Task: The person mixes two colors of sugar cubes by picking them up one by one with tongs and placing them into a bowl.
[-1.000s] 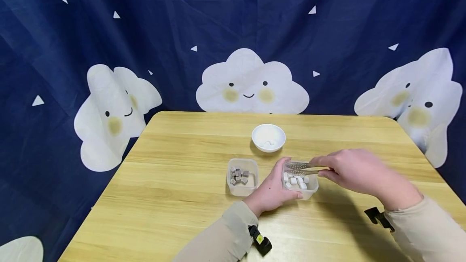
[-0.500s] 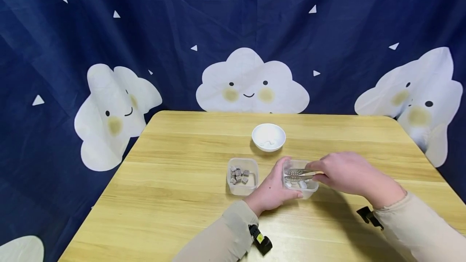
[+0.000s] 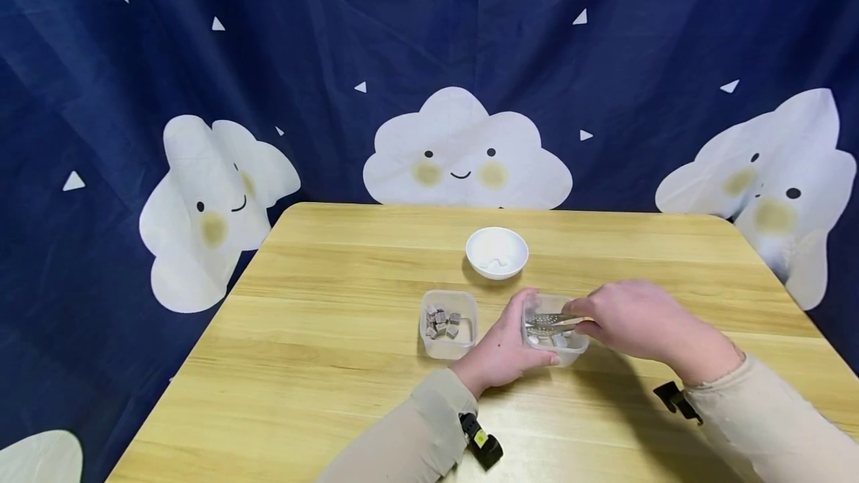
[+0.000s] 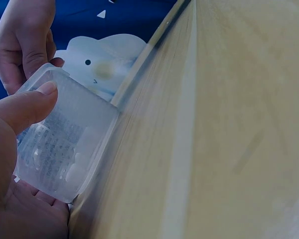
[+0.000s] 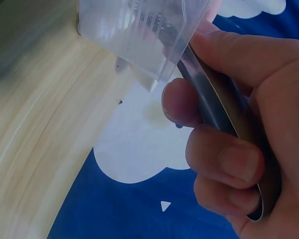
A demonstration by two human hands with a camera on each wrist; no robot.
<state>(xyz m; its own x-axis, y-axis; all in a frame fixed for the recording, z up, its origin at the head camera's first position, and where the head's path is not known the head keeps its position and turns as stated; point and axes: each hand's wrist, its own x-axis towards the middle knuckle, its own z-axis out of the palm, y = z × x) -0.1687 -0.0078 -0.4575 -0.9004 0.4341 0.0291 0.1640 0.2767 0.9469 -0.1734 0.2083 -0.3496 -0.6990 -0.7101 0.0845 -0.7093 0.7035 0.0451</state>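
My left hand [image 3: 499, 352] holds a clear plastic container [image 3: 573, 356] by its left side, thumb at the near wall. Inside it lie white cubes [image 3: 560, 339], mostly hidden behind the tong tips. Metal tongs [image 3: 546, 324] with perforated ends reach into this container, pinched in my right hand [image 3: 637, 319]. In the right wrist view, the fingers curl round the tongs' handle [image 5: 209, 94]. The left wrist view shows the container [image 4: 87, 112] side-on, with the perforated tips blurred through its wall. Whether the tips grasp a cube cannot be told.
A second clear container [image 3: 448, 351] with several grey cubes [image 3: 441, 323] stands just left of my left hand. Farther back is a white bowl [image 3: 496, 241] with a few white pieces in it. A dark blue cloud-patterned curtain [image 3: 302, 36] hangs behind the wooden table [image 3: 322, 319].
The tongs have shifted nearer to me and lower over the white cubes, and their tips have come closer together. My right hand moved slightly left. The left hand keeps its hold.
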